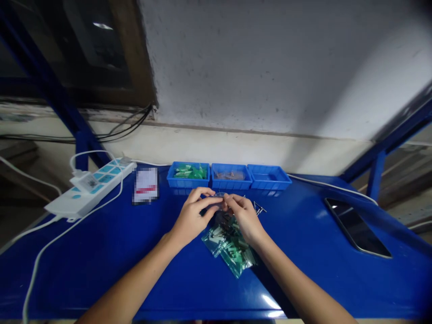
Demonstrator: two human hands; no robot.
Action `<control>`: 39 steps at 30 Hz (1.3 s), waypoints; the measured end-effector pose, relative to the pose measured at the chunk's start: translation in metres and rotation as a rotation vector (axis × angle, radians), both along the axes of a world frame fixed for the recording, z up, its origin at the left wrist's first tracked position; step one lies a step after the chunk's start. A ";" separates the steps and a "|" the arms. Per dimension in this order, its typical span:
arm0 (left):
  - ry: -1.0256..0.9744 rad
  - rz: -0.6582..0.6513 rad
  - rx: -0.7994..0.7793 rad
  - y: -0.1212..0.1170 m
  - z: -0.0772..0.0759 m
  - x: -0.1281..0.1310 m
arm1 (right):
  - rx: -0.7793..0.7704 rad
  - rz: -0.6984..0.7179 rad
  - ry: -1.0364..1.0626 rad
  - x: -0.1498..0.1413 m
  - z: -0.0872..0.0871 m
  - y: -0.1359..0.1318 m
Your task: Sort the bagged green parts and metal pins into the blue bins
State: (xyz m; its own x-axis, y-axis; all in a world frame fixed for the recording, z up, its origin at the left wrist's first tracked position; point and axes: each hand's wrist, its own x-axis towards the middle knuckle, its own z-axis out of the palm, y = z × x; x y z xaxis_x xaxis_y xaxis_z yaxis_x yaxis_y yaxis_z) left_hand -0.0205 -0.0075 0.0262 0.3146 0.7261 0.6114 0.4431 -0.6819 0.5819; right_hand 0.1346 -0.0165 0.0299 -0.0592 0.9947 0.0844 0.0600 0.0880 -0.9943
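Observation:
My left hand (193, 215) and my right hand (245, 217) meet above the middle of the blue table. Between their fingertips is a small clear plastic bag (218, 195), pinched from both sides; its contents are hard to make out. Under and just in front of the hands lie green-tinted plastic bags (236, 257) with many slim, pale pieces inside. Several loose metal screws or pins (259, 209) rest on the table beside my right hand, which partly hides the pile.
Three blue bins stand at the back: the left bin (189, 182) has green bags, the middle bin (231, 184) clear bags, then the right bin (271, 185). A power strip (76, 200) with white cables and a white-and-red card (146, 185) are left; a phone (358, 227) lies right.

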 end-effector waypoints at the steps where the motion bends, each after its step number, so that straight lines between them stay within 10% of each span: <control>1: 0.040 -0.003 0.022 -0.001 0.001 0.000 | -0.037 -0.006 0.058 0.000 0.000 0.001; 5: 0.208 -0.067 -0.077 0.003 0.006 -0.013 | 0.078 -0.215 0.100 0.016 0.009 0.005; 11: 0.530 -0.073 -0.386 0.018 -0.002 -0.047 | 0.725 -1.080 -0.426 0.069 0.044 0.013; 15: 0.525 0.016 -0.488 0.021 -0.006 -0.048 | 0.660 -0.633 -0.984 0.070 0.031 0.024; 19: 0.502 0.041 -0.543 0.020 -0.008 -0.045 | 0.502 -0.376 -1.056 0.050 0.006 0.021; 27: 0.336 0.000 -0.511 0.022 -0.006 -0.038 | 0.397 -0.086 -0.785 0.026 -0.002 0.010; 39: -0.007 0.007 0.006 -0.002 0.014 -0.012 | -0.228 0.073 0.140 0.003 -0.002 0.003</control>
State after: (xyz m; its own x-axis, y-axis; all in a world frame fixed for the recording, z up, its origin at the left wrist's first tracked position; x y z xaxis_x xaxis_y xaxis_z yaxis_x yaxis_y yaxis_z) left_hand -0.0322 -0.0091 0.0406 0.3050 0.7246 0.6180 0.4441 -0.6823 0.5807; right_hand 0.1379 -0.0132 0.0279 -0.1350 0.9825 -0.1286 -0.0774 -0.1399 -0.9871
